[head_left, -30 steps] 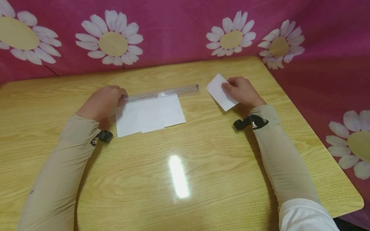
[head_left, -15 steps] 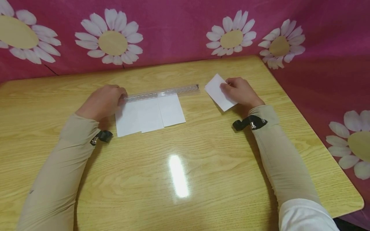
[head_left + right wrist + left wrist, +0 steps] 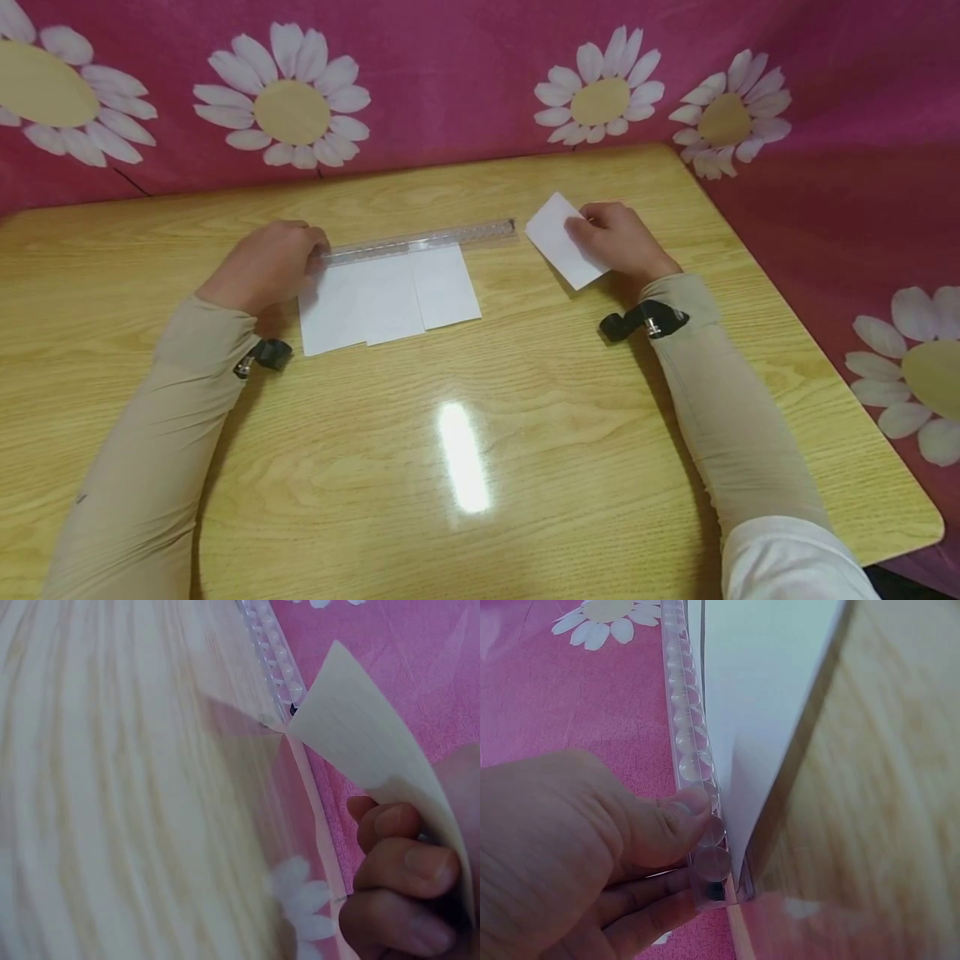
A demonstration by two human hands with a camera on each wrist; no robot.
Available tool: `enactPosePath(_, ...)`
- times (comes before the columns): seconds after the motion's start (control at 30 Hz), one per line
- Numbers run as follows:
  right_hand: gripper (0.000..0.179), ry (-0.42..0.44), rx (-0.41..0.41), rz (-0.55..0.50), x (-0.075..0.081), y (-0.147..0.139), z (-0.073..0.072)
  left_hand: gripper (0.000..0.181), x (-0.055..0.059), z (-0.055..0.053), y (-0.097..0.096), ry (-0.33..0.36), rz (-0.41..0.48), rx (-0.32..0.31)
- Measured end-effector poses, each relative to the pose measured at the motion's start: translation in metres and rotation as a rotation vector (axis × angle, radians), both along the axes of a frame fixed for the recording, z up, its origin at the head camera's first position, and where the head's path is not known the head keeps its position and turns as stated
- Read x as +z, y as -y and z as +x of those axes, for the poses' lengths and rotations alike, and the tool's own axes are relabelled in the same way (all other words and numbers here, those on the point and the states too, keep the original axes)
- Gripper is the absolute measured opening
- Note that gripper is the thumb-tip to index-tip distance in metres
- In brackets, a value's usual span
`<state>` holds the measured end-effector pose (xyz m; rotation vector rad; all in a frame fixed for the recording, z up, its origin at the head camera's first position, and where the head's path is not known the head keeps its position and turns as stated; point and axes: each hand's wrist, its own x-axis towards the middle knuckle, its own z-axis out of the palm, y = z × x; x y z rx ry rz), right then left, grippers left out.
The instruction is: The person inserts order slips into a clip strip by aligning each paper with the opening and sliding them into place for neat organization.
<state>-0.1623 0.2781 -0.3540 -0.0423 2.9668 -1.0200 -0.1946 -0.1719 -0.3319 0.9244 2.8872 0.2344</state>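
A long clear plastic strip (image 3: 480,231) with a row of round, bead-like shapes lies across the far half of the table. Three white cards (image 3: 446,287) stand side by side along its near edge, the middle one slightly overlapped with its neighbours. My left hand (image 3: 262,267) pinches the strip's left end; the left wrist view shows the thumb (image 3: 682,810) over the beads and the fingers behind. To the right of the strip, my right hand (image 3: 626,242) holds another white card (image 3: 558,242), tilted, between thumb and curled fingers. In the right wrist view its corner overlaps the strip's end.
The wooden table (image 3: 360,467) has a rounded right corner and a bright light reflection. A pink cloth (image 3: 450,75) with daisies hangs behind it and down the right side. Black wrist straps (image 3: 647,321) sit on both beige sleeves.
My right hand has drifted slightly left with its card, closer to the strip's right end. The left hand, the strip and the three cards have hardly moved.
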Motion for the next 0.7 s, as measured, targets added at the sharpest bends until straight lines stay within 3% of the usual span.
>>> enactPosePath(0.23, 0.037, 0.001, 0.004, -0.006, -0.0006, 0.0026, 0.0007, 0.025, -0.0003, -0.0003, 0.0001, -0.003, -0.003, 0.0)
enactPosePath(0.7, 0.041, 0.081, -0.023, -0.033, 0.0009, 0.0092, 0.002, 0.025, -0.0003, -0.0003, -0.0008, 0.001, -0.011, 0.007)
